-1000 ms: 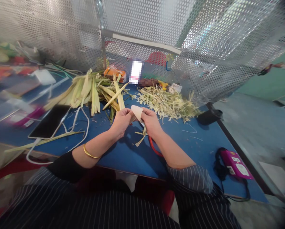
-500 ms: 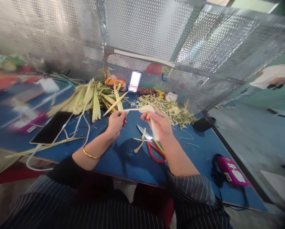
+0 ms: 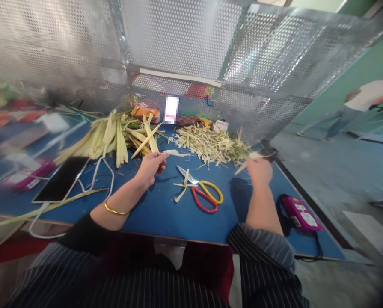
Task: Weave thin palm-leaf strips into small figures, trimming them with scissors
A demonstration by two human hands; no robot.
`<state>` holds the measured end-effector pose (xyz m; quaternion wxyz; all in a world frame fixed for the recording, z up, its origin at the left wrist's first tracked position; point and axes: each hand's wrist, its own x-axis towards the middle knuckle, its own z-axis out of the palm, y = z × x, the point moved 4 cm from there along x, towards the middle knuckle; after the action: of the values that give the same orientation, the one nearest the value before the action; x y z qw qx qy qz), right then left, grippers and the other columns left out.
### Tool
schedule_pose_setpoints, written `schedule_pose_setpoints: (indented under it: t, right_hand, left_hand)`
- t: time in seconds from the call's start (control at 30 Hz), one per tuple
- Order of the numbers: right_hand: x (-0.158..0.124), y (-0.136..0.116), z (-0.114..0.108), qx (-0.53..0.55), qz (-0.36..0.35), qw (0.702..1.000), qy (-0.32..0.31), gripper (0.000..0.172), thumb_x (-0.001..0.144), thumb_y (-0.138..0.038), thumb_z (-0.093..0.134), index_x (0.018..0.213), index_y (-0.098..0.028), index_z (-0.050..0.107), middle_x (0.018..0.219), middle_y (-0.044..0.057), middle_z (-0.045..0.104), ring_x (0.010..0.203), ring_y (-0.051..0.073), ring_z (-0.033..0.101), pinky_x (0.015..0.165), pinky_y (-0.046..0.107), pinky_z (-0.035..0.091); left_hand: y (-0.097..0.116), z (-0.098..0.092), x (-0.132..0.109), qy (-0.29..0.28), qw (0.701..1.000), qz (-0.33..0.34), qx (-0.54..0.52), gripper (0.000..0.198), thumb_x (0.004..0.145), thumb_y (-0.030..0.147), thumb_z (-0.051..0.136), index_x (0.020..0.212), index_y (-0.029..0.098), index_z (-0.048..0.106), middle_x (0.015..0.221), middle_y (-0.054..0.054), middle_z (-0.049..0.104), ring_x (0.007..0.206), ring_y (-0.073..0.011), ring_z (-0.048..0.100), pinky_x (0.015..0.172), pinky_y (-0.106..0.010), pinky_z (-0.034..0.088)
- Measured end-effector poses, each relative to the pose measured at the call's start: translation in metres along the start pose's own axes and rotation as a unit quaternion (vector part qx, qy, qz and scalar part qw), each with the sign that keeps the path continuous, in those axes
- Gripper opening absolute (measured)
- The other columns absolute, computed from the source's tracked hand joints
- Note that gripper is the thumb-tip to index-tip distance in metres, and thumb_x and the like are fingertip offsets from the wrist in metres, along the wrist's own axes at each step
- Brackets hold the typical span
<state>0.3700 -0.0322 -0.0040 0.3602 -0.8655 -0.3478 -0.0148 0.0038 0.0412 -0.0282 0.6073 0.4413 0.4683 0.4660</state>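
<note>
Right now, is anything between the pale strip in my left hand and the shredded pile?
Nothing visible: the pale strip extends from your left hand toward the shredded pile, and only blue tabletop shows between. The scissors lie nearer you, off that line.

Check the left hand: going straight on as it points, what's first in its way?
Likely the left end of the pile of shreds, beyond the pale strip the left hand holds. Height above the table is hard to judge, so it might pass over.

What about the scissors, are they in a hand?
No: the scissors lie on the blue table, between the left hand and right hand, touching neither.
</note>
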Motion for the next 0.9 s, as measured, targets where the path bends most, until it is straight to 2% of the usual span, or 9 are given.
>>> schedule_pose_setpoints:
  t: [0.1,0.17,0.23,0.3,0.4,0.5,0.67,0.77,0.9]
  right_hand:
    - [-0.014,-0.009,-0.003,-0.138,-0.007,0.99,0.005,0.036,0.066,-0.032,0.064,0.09,-0.005,0.062,0.095,0.025,0.06,0.093,0.036,0.057,0.08,0.048,0.041]
    - [-0.039,-0.04,-0.017,-0.129,-0.112,0.974,0.148,0.043,0.074,-0.024,0.056,0.112,-0.003,0.053,0.114,0.028,0.052,0.106,0.035,0.051,0.089,0.051,0.035]
    - [-0.074,-0.077,-0.022,-0.039,-0.251,0.947,0.199,0.037,0.082,-0.021,0.046,0.117,-0.01,0.05,0.12,0.022,0.052,0.114,0.032,0.047,0.094,0.049,0.032]
    - [-0.11,-0.111,-0.009,0.045,-0.395,0.914,0.079,0.034,0.086,-0.028,0.046,0.118,-0.017,0.05,0.115,0.015,0.057,0.108,0.027,0.051,0.091,0.043,0.038]
    - [-0.152,-0.138,0.016,0.065,-0.495,0.86,-0.103,0.045,0.085,-0.034,0.052,0.126,-0.018,0.043,0.112,0.013,0.06,0.099,0.025,0.056,0.086,0.038,0.043]
    - [-0.162,-0.137,0.028,0.06,-0.483,0.864,-0.128,0.036,0.088,-0.03,0.047,0.123,-0.019,0.047,0.102,0.01,0.063,0.09,0.022,0.059,0.083,0.036,0.045]
    - [-0.161,-0.13,0.03,0.07,-0.476,0.867,-0.131,0.037,0.088,-0.02,0.042,0.124,-0.017,0.046,0.119,0.014,0.054,0.095,0.022,0.058,0.08,0.034,0.045]
    - [-0.161,-0.131,0.03,0.05,-0.472,0.869,-0.143,0.033,0.089,-0.019,0.037,0.12,-0.017,0.051,0.107,0.012,0.06,0.087,0.021,0.059,0.073,0.032,0.044]
    - [-0.151,-0.128,0.022,0.101,-0.425,0.881,-0.179,0.027,0.092,-0.028,0.037,0.094,-0.02,0.062,0.082,0.004,0.064,0.072,0.016,0.057,0.067,0.027,0.039]
  left_hand:
    - [0.004,0.008,-0.004,-0.034,0.999,0.029,0.008,0.031,0.065,0.039,0.071,0.064,0.015,0.051,0.053,0.005,0.049,0.037,-0.0027,0.039,0.035,-0.015,0.027]
    - [0.005,0.013,-0.007,-0.045,0.998,0.048,0.019,0.03,0.065,0.039,0.07,0.065,0.015,0.052,0.051,0.005,0.048,0.036,-0.0028,0.038,0.034,-0.016,0.025]
    - [0.006,0.019,-0.011,-0.054,0.996,0.064,0.037,0.029,0.067,0.039,0.069,0.065,0.015,0.052,0.05,0.005,0.048,0.036,-0.0032,0.038,0.035,-0.016,0.025]
    - [0.007,0.023,-0.014,-0.065,0.993,0.076,0.063,0.028,0.068,0.039,0.069,0.064,0.015,0.053,0.05,0.005,0.049,0.037,-0.0038,0.039,0.036,-0.016,0.027]
    - [0.008,0.027,-0.019,-0.099,0.985,0.097,0.106,0.027,0.069,0.038,0.067,0.063,0.015,0.055,0.048,0.004,0.049,0.039,-0.0046,0.04,0.039,-0.017,0.029]
    - [0.01,0.029,-0.022,-0.126,0.971,0.131,0.158,0.025,0.071,0.039,0.065,0.064,0.015,0.059,0.05,0.003,0.051,0.042,-0.0062,0.041,0.042,-0.018,0.031]
    - [0.012,0.03,-0.027,-0.119,0.959,0.167,0.196,0.022,0.071,0.038,0.065,0.065,0.016,0.064,0.052,0.001,0.055,0.047,-0.0083,0.044,0.045,-0.02,0.031]
    - [0.015,0.028,-0.028,-0.102,0.954,0.186,0.21,0.022,0.071,0.038,0.065,0.065,0.017,0.066,0.052,0.0,0.055,0.048,-0.0088,0.044,0.047,-0.02,0.032]
    - [0.019,0.02,-0.023,-0.091,0.967,0.164,0.174,0.018,0.069,0.035,0.067,0.064,0.017,0.066,0.051,0.0,0.054,0.046,-0.0085,0.045,0.046,-0.021,0.033]
